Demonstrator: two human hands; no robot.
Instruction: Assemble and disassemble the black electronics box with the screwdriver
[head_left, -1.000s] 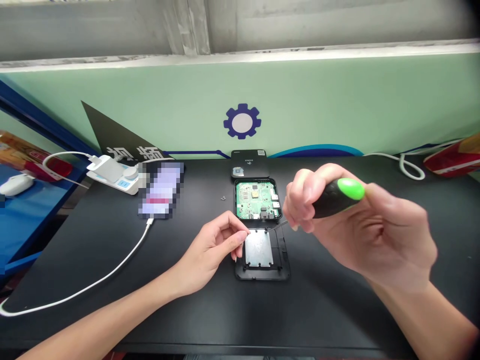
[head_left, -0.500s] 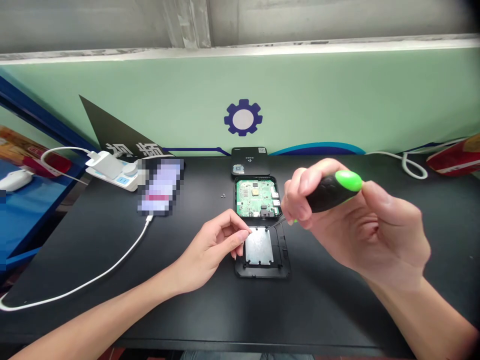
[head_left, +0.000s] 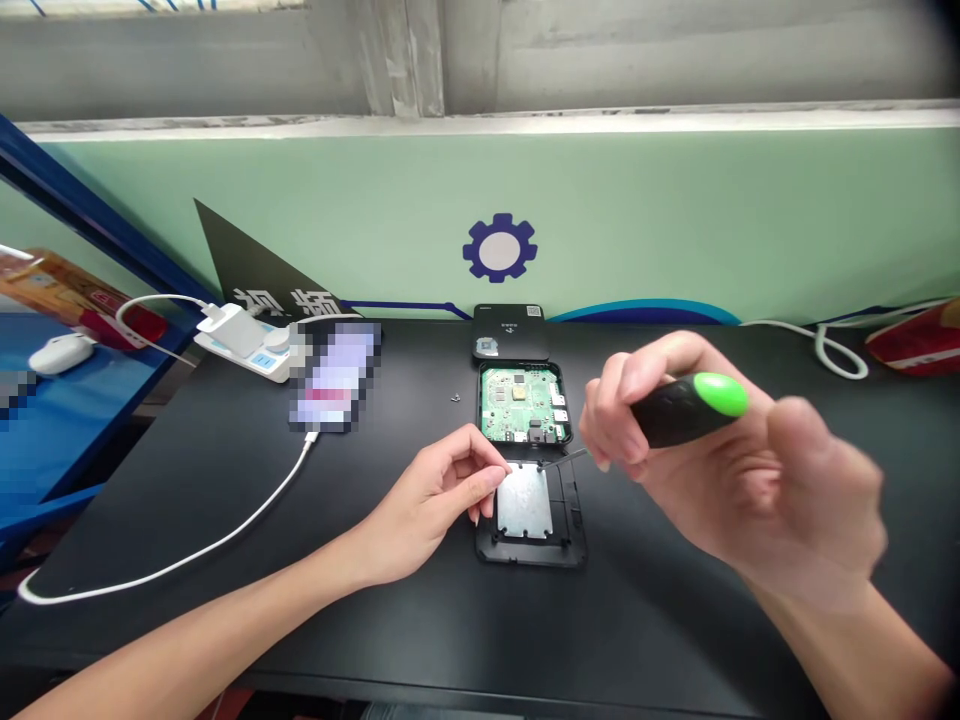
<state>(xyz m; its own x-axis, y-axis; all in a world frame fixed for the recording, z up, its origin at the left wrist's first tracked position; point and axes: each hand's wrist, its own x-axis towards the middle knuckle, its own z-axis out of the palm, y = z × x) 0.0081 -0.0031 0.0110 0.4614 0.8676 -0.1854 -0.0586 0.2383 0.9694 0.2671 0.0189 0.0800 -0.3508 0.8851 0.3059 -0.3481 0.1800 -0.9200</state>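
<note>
My right hand (head_left: 697, 450) has its fingers curled round a black and green screwdriver (head_left: 679, 410), the thumb standing off the handle. The thin shaft slopes down left, its tip at the upper right corner of a silver metal plate (head_left: 525, 505). That plate lies in a black plastic cover (head_left: 532, 552) on the table. My left hand (head_left: 442, 480) is closed in a pinch at the plate's upper left corner, finger and thumb together. Just behind the cover sits a black case holding a green circuit board (head_left: 517, 405).
Behind the case is a black lid (head_left: 511, 335). Small screws (head_left: 455, 398) lie left of the board. Further left are a phone (head_left: 335, 375) on a white cable (head_left: 247, 540) and a white power strip (head_left: 244, 342). A green panel (head_left: 637, 220) closes off the table's back.
The view has shifted slightly, so everything sits a little lower and further right. My right thumb has come away from the screwdriver handle's end. The left hand keeps its pinch at the plate's corner.
</note>
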